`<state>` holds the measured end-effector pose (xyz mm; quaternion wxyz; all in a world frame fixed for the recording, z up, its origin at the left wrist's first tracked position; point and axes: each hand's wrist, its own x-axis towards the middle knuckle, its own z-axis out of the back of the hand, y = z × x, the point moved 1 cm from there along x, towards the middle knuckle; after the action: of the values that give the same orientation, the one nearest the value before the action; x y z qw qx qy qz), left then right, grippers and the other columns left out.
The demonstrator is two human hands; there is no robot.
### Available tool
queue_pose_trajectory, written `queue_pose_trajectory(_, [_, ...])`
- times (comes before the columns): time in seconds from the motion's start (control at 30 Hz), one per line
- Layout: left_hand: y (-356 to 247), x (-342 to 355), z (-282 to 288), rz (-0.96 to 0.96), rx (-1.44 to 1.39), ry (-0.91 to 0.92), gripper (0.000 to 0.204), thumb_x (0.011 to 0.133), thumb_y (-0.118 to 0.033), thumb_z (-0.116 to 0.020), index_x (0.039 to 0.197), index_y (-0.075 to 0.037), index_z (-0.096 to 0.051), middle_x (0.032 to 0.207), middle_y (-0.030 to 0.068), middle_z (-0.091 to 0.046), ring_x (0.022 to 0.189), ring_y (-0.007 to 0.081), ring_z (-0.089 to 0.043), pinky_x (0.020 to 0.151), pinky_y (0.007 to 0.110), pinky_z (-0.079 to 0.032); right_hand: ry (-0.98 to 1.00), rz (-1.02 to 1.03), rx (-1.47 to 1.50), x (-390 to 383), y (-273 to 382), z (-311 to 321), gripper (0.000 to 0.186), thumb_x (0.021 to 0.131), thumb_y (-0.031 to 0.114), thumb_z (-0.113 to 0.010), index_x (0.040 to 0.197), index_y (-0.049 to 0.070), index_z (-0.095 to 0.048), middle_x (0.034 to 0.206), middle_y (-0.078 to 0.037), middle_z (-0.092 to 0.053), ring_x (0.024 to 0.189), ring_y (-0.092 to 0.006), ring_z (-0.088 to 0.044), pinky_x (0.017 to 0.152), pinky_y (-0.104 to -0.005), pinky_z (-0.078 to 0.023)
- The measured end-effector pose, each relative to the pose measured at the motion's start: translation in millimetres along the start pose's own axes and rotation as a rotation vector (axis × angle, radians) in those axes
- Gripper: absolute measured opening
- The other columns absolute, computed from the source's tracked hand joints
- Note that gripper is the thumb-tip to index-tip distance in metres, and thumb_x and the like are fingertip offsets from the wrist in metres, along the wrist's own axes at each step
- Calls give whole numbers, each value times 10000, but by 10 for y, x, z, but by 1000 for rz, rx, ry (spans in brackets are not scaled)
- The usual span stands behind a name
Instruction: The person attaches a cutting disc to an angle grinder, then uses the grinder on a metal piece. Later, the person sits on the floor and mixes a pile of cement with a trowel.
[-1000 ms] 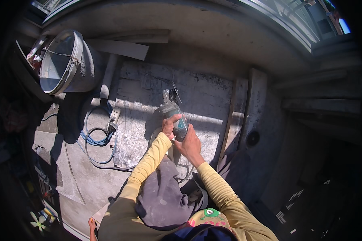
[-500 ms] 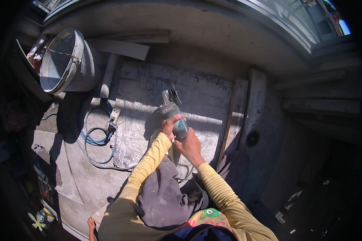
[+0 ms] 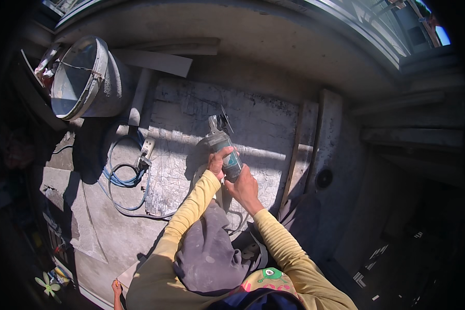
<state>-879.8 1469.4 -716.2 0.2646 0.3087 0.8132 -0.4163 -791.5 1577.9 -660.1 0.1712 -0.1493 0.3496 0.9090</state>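
Mid-frame, left hand and right hand wrap fingers round the grinder, apparently to steady its weight.

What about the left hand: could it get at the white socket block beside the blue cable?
Probably not without letting go: the left hand is wrapped around the grinder. Nothing visible blocks the way to the socket block.
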Motion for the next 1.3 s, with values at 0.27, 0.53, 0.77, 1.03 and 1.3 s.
queue_pose_trajectory(0.27, [2,11,10,3,7,-8,362,820,-288,-772,1040,-7,-715,931,119,-743,821,212,-720,800,382,-616,0,0,1,12,1,16,651,739,274,-847,1167,-11,-448,994,-278,-675,888,-485,-687,740,-557,-553])
queue_pose_trajectory(0.53, [-19,-18,-31,17,-10,-19,364,815,-287,-775,1039,-6,-718,931,118,-739,833,217,-719,816,386,-608,-421,356,-133,24,-10,13,944,743,331,-870,1429,-57,-350,1080,-235,-685,886,-429,-701,834,-472,-570])
queue_pose_trajectory(0.77, [6,12,107,148,-151,220,462,810,-280,-753,1178,-20,-646,1053,137,-711,952,242,-705,899,403,-593,407,-103,721,218,-241,157,690,711,348,-907,1219,-33,-638,1123,-212,-716,1040,-318,-703,946,-416,-536])
queue_pose_trajectory(1.03, [264,245,241,134,180,274,774,846,-460,-790,1385,16,-503,1195,209,-676,1133,277,-661,1010,432,-534,-100,-61,422,75,-172,-72,711,756,297,-849,1310,-28,-542,1103,-251,-709,1033,-383,-715,896,-436,-558])
queue_pose_trajectory(1.3, [499,-372,611,-100,533,215,677,964,-263,-754,1495,22,-446,1203,112,-669,1032,145,-672,893,281,-560,-426,-96,131,467,-856,-181,636,739,214,-847,1216,-56,-525,1085,-297,-649,1042,-485,-615,901,-521,-503])
